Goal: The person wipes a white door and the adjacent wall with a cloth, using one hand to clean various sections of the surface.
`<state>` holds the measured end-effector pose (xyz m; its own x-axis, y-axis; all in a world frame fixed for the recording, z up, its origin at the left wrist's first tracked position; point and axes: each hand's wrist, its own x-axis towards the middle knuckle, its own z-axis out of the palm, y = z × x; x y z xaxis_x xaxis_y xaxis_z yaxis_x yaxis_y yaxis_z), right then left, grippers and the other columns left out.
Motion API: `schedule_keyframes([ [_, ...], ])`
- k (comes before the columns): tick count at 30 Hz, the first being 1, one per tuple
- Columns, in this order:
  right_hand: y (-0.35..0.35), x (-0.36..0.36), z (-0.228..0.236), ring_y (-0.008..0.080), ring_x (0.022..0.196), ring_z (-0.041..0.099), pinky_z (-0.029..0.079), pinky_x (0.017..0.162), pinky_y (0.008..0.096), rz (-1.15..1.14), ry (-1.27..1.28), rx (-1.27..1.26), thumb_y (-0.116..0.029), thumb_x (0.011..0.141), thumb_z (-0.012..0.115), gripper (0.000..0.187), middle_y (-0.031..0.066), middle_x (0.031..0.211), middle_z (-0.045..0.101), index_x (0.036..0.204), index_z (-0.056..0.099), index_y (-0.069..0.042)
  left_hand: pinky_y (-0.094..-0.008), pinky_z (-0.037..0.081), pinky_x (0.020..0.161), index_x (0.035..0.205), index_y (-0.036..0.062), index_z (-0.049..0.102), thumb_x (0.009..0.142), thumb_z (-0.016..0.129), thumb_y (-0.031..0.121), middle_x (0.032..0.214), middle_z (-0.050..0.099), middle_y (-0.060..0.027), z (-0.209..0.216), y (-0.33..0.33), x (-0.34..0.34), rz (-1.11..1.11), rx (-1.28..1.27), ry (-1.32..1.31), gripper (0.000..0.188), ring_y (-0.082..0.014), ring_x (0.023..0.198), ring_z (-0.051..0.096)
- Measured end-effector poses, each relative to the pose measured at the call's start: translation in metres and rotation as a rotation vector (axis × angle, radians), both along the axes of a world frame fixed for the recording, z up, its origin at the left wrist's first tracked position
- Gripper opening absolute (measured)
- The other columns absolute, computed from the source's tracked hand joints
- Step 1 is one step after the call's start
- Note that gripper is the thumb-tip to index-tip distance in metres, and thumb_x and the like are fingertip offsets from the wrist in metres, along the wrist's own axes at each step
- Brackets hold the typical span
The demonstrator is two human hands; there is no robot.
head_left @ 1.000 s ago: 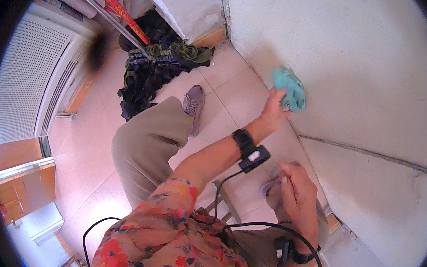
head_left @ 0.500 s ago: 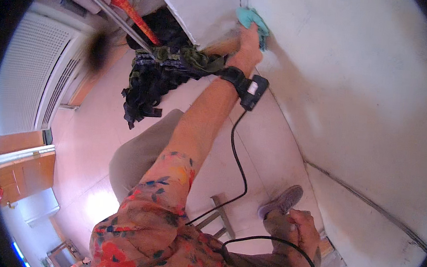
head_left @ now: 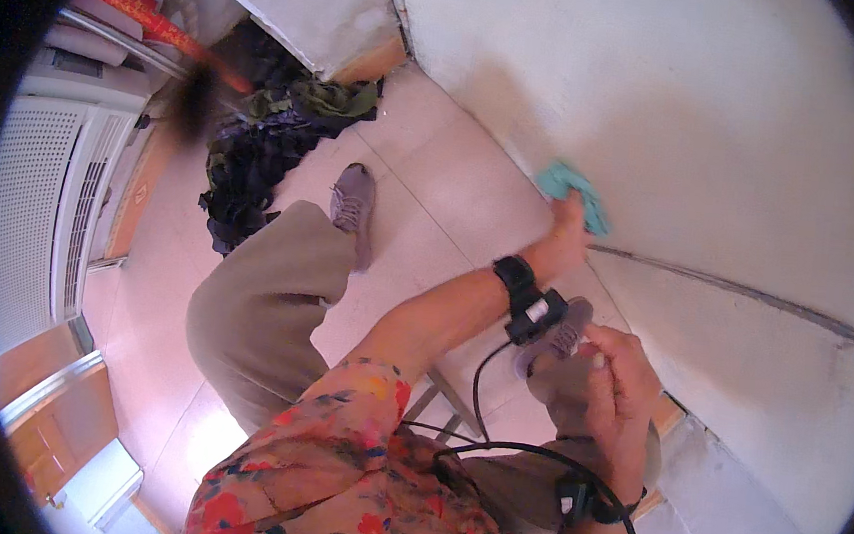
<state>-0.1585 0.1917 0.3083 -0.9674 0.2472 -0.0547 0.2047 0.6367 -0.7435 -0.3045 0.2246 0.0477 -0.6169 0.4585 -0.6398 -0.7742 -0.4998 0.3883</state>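
My left hand (head_left: 568,240) is closed on a turquoise cloth (head_left: 566,183). It presses the cloth against the lower part of the off-white wall (head_left: 716,159), just above the floor and near the dark seam (head_left: 746,287) in the wall. A black wrist strap with a small box (head_left: 536,311) and a cable sits on my left wrist. My right hand (head_left: 624,378) is over my right knee, fingers curled in with the thumb against them. Whatever it may hold is hidden.
Dark, ragged fabric strips (head_left: 255,158) lie on the pink tiled floor (head_left: 425,166) at the far left, below a red pole (head_left: 156,20). A white vented appliance (head_left: 38,176) stands at the left. Part of a stool (head_left: 447,399) shows beneath me.
My left hand has moved the cloth nearer and to the right along the wall, away from the corner. My view has shifted, and my left shoe now shows. The right hand stays curled.
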Motion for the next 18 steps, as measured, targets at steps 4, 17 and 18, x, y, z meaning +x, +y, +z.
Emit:
schedule_keyframes([
  [4, 0.010, 0.016, 0.000, 0.0182, 0.075, 0.058, 0.047, 0.067, 0.0284, -0.205, 0.147, -0.076, -0.001, 0.084, 0.047, 0.019, 0.0108, 0.088, 0.059, 0.099, 0.059, -0.002, -0.0395, 0.047, 0.070, 0.094, 0.0175, 0.048, 0.091, 0.036, 0.031, 0.088, 0.054, -0.0039, 0.089, 0.008, 0.041, -0.140, -0.019, -0.209, 0.018, -0.0177, 0.080, 0.054],
  [17, 0.031, 0.041, -0.011, 0.0174, 0.068, 0.058, 0.047, 0.064, 0.0267, -0.424, 0.170, 0.042, 0.003, 0.079, 0.046, 0.020, 0.0117, 0.086, 0.059, 0.093, 0.059, 0.000, -0.0300, 0.029, 0.041, 0.063, 0.0237, 0.045, 0.085, 0.039, 0.056, 0.058, 0.044, 0.0058, 0.028, -0.062, -0.124, 0.373, 0.035, 0.090, 0.040, -0.0114, 0.049, 0.041],
  [18, 0.031, 0.038, -0.012, 0.0177, 0.069, 0.057, 0.045, 0.064, 0.0272, -0.448, 0.138, 0.014, 0.000, 0.080, 0.046, 0.018, 0.0111, 0.084, 0.058, 0.092, 0.060, -0.001, -0.0305, 0.031, 0.042, 0.064, 0.0232, 0.046, 0.085, 0.040, 0.056, 0.059, 0.045, 0.0054, 0.022, -0.080, -0.138, 0.317, 0.181, 0.106, 0.040, -0.0120, 0.050, 0.042],
])
